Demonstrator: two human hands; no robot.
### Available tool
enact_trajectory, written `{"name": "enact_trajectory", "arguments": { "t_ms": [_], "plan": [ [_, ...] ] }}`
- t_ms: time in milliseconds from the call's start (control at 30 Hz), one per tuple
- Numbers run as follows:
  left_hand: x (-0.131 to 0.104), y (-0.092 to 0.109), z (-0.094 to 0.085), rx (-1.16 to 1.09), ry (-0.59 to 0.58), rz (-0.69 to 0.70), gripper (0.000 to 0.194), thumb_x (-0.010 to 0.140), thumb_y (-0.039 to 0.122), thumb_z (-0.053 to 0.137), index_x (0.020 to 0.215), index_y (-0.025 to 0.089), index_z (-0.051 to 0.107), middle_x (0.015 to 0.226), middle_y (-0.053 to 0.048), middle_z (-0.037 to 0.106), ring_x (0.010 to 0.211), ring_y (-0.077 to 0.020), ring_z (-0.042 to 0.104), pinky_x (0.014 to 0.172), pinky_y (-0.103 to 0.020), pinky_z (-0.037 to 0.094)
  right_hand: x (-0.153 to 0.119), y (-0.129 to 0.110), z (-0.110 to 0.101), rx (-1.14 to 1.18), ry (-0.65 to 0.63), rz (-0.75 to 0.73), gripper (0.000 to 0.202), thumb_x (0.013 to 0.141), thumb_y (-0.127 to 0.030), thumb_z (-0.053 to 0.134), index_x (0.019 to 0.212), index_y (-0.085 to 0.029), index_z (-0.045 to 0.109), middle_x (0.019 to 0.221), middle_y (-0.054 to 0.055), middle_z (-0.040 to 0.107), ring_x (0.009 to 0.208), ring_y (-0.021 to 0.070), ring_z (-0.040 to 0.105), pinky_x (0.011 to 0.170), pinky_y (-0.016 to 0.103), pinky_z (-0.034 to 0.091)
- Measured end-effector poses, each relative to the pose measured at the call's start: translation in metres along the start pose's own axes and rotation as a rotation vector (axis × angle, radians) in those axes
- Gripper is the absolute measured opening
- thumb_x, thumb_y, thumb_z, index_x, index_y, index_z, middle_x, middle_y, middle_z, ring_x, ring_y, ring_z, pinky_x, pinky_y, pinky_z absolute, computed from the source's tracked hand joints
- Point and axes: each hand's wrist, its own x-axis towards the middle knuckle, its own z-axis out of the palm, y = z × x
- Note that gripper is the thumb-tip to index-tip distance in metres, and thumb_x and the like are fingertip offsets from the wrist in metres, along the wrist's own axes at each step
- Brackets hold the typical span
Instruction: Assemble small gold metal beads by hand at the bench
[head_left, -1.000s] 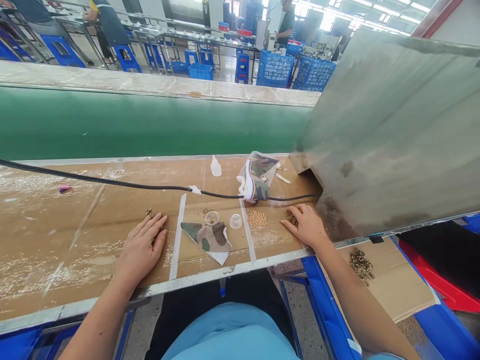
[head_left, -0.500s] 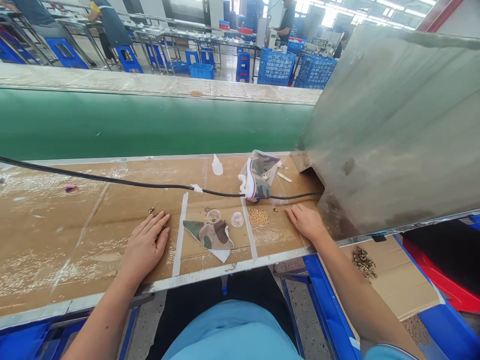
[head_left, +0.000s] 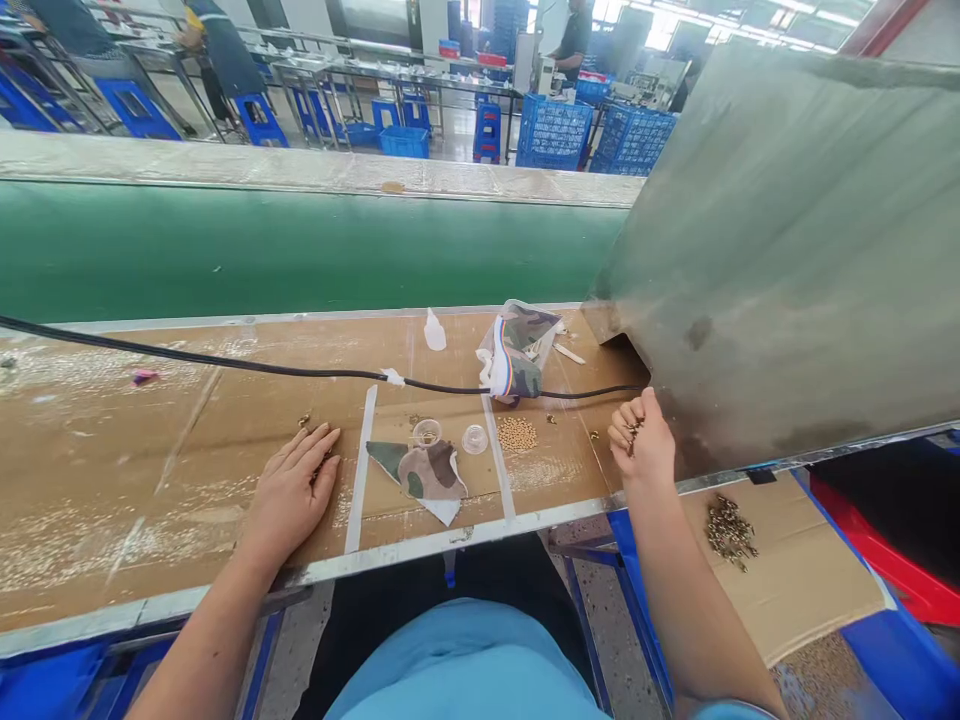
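Note:
My left hand (head_left: 291, 496) lies flat on the cardboard-covered bench, fingers stretched; a few dark metal bits peek out near its thumb. A small brass-coloured piece (head_left: 304, 421) sits just beyond its fingertips. My right hand (head_left: 646, 440) is turned palm up beside the grey metal panel, its fingers curled around several small brass-coloured metal pieces (head_left: 635, 432). Their exact kind is too small to tell. Between the hands are a camouflage cloth piece (head_left: 429, 472), two small clear plastic cups (head_left: 475, 439) and a patch of round tan beads (head_left: 517, 434).
A black cable (head_left: 315, 373) crosses the bench into a notch in the grey panel (head_left: 780, 260). Behind it lie a clear bag with camouflage cloth (head_left: 517, 350) and a white bottle-shaped piece (head_left: 434, 330). A heap of metal parts (head_left: 730, 530) rests on cardboard at right. Beyond runs a green belt (head_left: 315, 250).
My right hand has lifted off the bench, moved right and turned palm up, with small metal pieces in its fingers. One small piece now shows on the bench beside it. My left hand stays put.

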Motion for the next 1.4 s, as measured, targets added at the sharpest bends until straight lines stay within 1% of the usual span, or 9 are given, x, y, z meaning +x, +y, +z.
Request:
{"name": "enact_trajectory", "arguments": {
  "t_ms": [100, 233, 367, 500, 600, 767, 933, 1233, 1400],
  "plan": [
    [0.000, -0.001, 0.000, 0.008, 0.010, 0.005, 0.049, 0.087, 0.039, 0.030, 0.119, 0.016, 0.059, 0.127, -0.011, 0.059, 0.123, -0.0267, 0.051, 0.104, -0.043, 0.039, -0.024, -0.012, -0.020, 0.613, -0.112, 0.276, 0.049, 0.082, -0.047, 0.057, 0.058, -0.022, 0.023, 0.050, -0.011, 0.021, 0.036, 0.0035, 0.015, 0.027, 0.014, 0.019],
    [0.000, -0.002, 0.001, 0.024, 0.013, 0.019, 0.050, 0.087, 0.039, 0.029, 0.118, 0.013, 0.059, 0.127, -0.012, 0.059, 0.123, -0.0273, 0.050, 0.104, -0.044, 0.039, -0.054, -0.001, -0.061, 0.767, -0.019, 0.319, 0.045, 0.081, -0.039, 0.060, 0.058, -0.021, 0.026, 0.051, -0.011, 0.025, 0.036, 0.0019, 0.018, 0.027, 0.010, 0.021],
    [0.001, -0.002, 0.000, 0.025, 0.018, 0.031, 0.051, 0.087, 0.041, 0.029, 0.117, 0.012, 0.059, 0.126, -0.013, 0.059, 0.121, -0.0280, 0.052, 0.103, -0.046, 0.039, -0.066, 0.031, -0.102, 0.315, 0.318, 0.240, 0.054, 0.071, -0.051, 0.066, 0.054, -0.021, 0.025, 0.045, -0.012, 0.022, 0.033, 0.0018, 0.018, 0.026, 0.013, 0.016],
    [0.003, 0.001, -0.002, 0.032, 0.009, 0.034, 0.059, 0.087, 0.044, 0.025, 0.116, 0.005, 0.060, 0.124, -0.018, 0.060, 0.119, -0.0314, 0.053, 0.102, -0.048, 0.040, -0.063, 0.055, -0.138, -0.233, 0.390, 0.265, 0.055, 0.070, -0.071, 0.045, 0.055, -0.024, 0.023, 0.046, -0.011, 0.024, 0.034, 0.0040, 0.020, 0.030, 0.018, 0.019],
    [0.004, 0.002, -0.003, 0.043, 0.013, 0.038, 0.062, 0.088, 0.045, 0.023, 0.114, 0.003, 0.061, 0.122, -0.020, 0.061, 0.119, -0.0321, 0.053, 0.102, -0.048, 0.040, -0.055, 0.067, -0.162, -0.421, 0.483, 0.299, 0.050, 0.074, -0.070, 0.037, 0.054, -0.025, 0.026, 0.044, -0.008, 0.027, 0.035, 0.0069, 0.026, 0.034, 0.021, 0.023],
    [0.005, 0.001, -0.003, 0.066, 0.016, 0.065, 0.063, 0.088, 0.046, 0.022, 0.114, 0.003, 0.060, 0.120, -0.021, 0.061, 0.119, -0.0316, 0.053, 0.102, -0.049, 0.041, -0.044, 0.086, -0.194, -0.834, 0.576, 0.388, 0.038, 0.074, -0.052, 0.048, 0.049, -0.023, 0.043, 0.044, 0.002, 0.042, 0.048, 0.0181, 0.046, 0.046, 0.029, 0.031],
    [0.005, 0.002, -0.003, 0.085, 0.019, 0.029, 0.063, 0.088, 0.049, 0.021, 0.115, 0.007, 0.061, 0.121, -0.017, 0.062, 0.117, -0.0307, 0.055, 0.101, -0.047, 0.043, -0.042, 0.101, -0.209, -1.083, 0.546, 0.394, 0.031, 0.077, -0.040, 0.044, 0.062, -0.017, 0.059, 0.063, 0.014, 0.058, 0.071, 0.0282, 0.057, 0.061, 0.036, 0.038],
    [0.005, -0.001, -0.001, 0.064, 0.023, 0.014, 0.056, 0.087, 0.045, 0.025, 0.115, 0.012, 0.061, 0.122, -0.016, 0.061, 0.118, -0.0296, 0.054, 0.103, -0.048, 0.040, -0.050, 0.110, -0.220, -1.200, 0.460, 0.238, 0.031, 0.072, -0.038, 0.046, 0.070, -0.015, 0.066, 0.076, 0.018, 0.062, 0.080, 0.0321, 0.058, 0.066, 0.040, 0.040],
    [0.003, -0.002, 0.001, 0.062, 0.040, 0.015, 0.055, 0.087, 0.046, 0.026, 0.114, 0.015, 0.061, 0.122, -0.014, 0.061, 0.119, -0.0294, 0.054, 0.104, -0.047, 0.040, -0.069, 0.094, -0.194, -1.067, 0.456, 0.028, 0.040, 0.072, -0.053, 0.048, 0.072, -0.017, 0.066, 0.075, 0.013, 0.064, 0.073, 0.0275, 0.059, 0.063, 0.038, 0.043]
  ]
}}
